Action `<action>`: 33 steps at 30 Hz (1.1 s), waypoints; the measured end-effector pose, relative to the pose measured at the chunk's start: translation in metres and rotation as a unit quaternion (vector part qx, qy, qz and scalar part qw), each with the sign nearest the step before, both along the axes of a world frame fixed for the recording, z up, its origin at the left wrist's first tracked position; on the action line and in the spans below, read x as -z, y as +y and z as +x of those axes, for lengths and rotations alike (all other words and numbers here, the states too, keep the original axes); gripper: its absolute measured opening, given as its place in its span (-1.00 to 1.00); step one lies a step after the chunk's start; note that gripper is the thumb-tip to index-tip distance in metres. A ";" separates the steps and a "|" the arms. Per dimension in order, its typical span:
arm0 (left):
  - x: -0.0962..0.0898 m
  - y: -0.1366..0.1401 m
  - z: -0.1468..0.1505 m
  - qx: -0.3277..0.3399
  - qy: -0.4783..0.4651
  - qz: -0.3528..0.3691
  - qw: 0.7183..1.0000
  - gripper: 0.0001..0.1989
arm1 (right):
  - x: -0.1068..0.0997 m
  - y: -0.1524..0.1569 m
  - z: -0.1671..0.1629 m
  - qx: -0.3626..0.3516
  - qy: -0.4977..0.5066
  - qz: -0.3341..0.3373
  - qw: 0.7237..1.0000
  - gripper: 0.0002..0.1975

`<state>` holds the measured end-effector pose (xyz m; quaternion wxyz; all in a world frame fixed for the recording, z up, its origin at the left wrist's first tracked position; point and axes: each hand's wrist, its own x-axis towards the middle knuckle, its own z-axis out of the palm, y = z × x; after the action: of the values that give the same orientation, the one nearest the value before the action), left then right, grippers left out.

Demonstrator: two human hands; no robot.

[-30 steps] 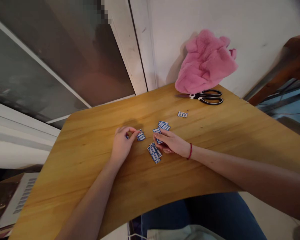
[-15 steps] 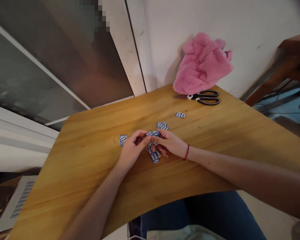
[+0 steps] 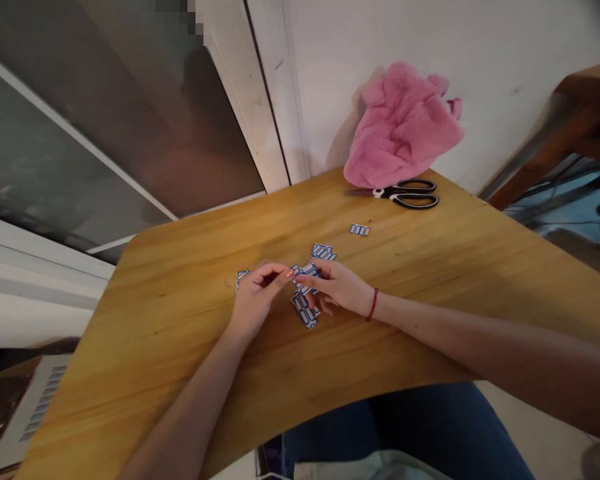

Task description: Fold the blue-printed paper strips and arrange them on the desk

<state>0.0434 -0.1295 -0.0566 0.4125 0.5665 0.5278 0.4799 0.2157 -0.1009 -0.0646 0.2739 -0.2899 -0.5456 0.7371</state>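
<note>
Small white labels with blue borders [image 3: 307, 277] are in my right hand [image 3: 337, 283], pinched between thumb and fingers. My left hand [image 3: 260, 290] is closed too, its thumb and index fingertip pinching the left edge of these labels. Just below the hands, a cluster of similar labels [image 3: 305, 312] lies on the wooden table [image 3: 180, 320]. Another small pile [image 3: 323, 252] rests right behind my right fingers. Part of a third pile [image 3: 241, 277] shows past my left hand, which covers the rest.
One separate label strip [image 3: 360, 230] lies farther back. Black-handled scissors [image 3: 415, 200] sit near the back edge, beside a pink plush cloth [image 3: 405, 127] against the white wall. A sliding glass door [image 3: 190, 133] borders the table at the back left.
My left hand has shifted slightly left and down, now covering more of the left pile. The labels in my right hand show more of their surface.
</note>
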 end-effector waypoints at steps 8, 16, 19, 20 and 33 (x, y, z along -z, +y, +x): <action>0.006 0.002 -0.003 -0.038 0.037 0.002 0.999 -0.83 | 0.003 0.001 -0.002 0.006 0.024 0.007 1.000 -0.76; 0.001 0.009 -0.006 -0.047 -0.026 0.011 0.999 -0.80 | 0.002 0.000 -0.003 0.065 0.000 -0.002 0.998 -0.69; 0.002 0.013 -0.014 -0.069 0.000 0.038 0.997 -0.82 | 0.004 0.002 -0.003 0.097 0.025 -0.016 0.995 -0.65; 0.003 0.015 -0.018 -0.077 0.031 0.043 0.996 -0.84 | 0.004 0.003 -0.003 0.110 0.032 -0.022 0.993 -0.64; -0.001 0.010 -0.008 -0.080 0.211 0.083 0.971 -0.82 | 0.004 0.002 -0.001 0.102 -0.028 0.003 0.994 -0.58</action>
<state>0.0355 -0.1200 -0.0560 0.2034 0.6436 0.6046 0.4229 0.2143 -0.0990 -0.0687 0.3330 -0.3639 -0.5230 0.6951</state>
